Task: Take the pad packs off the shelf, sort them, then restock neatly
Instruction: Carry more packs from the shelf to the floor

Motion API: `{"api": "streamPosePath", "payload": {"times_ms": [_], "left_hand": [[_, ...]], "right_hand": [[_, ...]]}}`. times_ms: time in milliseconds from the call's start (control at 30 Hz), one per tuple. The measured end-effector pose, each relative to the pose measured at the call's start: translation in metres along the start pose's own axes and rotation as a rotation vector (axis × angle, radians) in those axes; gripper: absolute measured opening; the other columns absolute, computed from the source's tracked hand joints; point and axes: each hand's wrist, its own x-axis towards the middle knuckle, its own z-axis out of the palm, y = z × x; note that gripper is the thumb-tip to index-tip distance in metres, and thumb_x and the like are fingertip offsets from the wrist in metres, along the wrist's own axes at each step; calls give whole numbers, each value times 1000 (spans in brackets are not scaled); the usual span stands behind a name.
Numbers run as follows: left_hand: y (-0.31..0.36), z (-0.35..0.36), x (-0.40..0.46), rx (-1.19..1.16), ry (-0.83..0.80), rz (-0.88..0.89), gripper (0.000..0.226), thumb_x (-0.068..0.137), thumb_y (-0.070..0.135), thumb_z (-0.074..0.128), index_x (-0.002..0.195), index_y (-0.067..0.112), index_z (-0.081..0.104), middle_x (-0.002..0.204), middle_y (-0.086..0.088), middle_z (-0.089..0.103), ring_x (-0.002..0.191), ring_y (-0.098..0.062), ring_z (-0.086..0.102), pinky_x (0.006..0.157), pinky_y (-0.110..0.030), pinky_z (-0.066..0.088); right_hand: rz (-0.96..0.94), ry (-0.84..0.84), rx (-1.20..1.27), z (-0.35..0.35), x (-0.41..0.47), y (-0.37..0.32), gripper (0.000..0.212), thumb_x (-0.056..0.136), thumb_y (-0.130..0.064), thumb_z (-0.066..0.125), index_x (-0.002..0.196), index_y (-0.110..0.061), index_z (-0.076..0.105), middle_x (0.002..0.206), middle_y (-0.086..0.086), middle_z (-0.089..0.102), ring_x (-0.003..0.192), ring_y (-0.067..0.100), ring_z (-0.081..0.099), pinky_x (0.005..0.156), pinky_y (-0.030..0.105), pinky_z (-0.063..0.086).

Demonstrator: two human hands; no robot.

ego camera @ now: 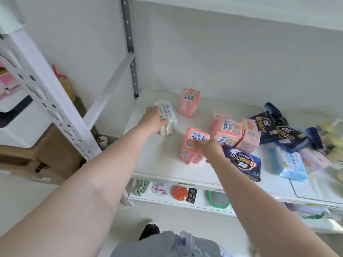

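Both hands reach apart: left [153,119] grips white pack [168,120], right [207,148] touches pink pack [194,145].

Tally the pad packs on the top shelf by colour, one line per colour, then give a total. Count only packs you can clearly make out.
White pack, in the left hand: 1
Pink packs: 5
Dark navy packs: at least 3
Light blue pack: 1
Total: at least 10; the right-hand heap is too jumbled and blurred for more.
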Motion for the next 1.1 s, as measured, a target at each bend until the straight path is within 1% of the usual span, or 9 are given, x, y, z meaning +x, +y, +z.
{"api": "streamPosePath", "payload": {"times_ms": [100,300,433,633,700,800,900,1033,1100], "left_hand": [[-11,-2,33,-61,-40,-49,56,90,36,58,134,6,39,135,-17,38,116,-33,50,85,-30,36],[-17,0,82,-187,-77,-74,68,87,34,63,140,2,34,142,-20,35,124,-35,45,102,-37,37],[-14,4,99,-190,-136,-63,89,84,35,69,150,4,16,153,-16,26,139,-30,31,112,-35,27],[-16,7,99,-41,-199,-147,101,68,47,81,145,11,25,140,-17,30,130,-34,39,106,-36,35],[-23,8,97,-159,-220,-239,99,59,48,86,137,14,35,135,-12,33,122,-30,46,101,-38,43],[-32,9,89,-545,-265,-332,95,46,34,95,121,17,40,126,-7,49,106,-25,57,79,-43,56],[-36,12,73,-679,-264,-301,64,67,12,86,112,15,40,99,0,60,86,-20,61,57,-29,49],[-41,10,46,-705,-226,-264,58,69,12,84,112,18,46,92,5,61,82,-16,62,71,-33,53],[-41,6,33,-719,-216,-260,55,70,11,84,113,19,50,95,4,64,79,-13,62,67,-30,53]], "right_hand": [[21,23,79,8,10,-5,52,82,-46,68,115,-6,60,93,7,63,83,25,65,73,35,56],[33,-5,194,8,29,-13,51,85,-34,69,131,-24,51,108,1,56,82,17,57,57,37,60],[205,-38,236,6,27,-21,58,81,-46,69,127,-17,50,112,8,55,87,26,61,59,37,59],[351,-155,371,13,34,-18,74,77,-57,70,123,-1,52,104,20,61,66,32,69,62,40,61],[348,-173,446,15,36,-20,66,80,-50,72,121,-1,56,101,21,67,72,35,71,70,44,61],[340,-179,565,19,34,-26,50,85,-38,70,120,-4,57,99,16,69,68,29,69,57,39,61],[292,-148,683,22,31,-30,41,85,-27,72,117,-7,57,95,9,68,69,25,69,55,38,60],[184,-46,799,23,25,-31,52,76,-15,80,121,-7,54,110,14,67,82,25,71,59,34,61],[135,-36,825,19,19,-30,53,76,-16,80,121,-7,55,109,13,68,83,24,71,56,29,60]]}}
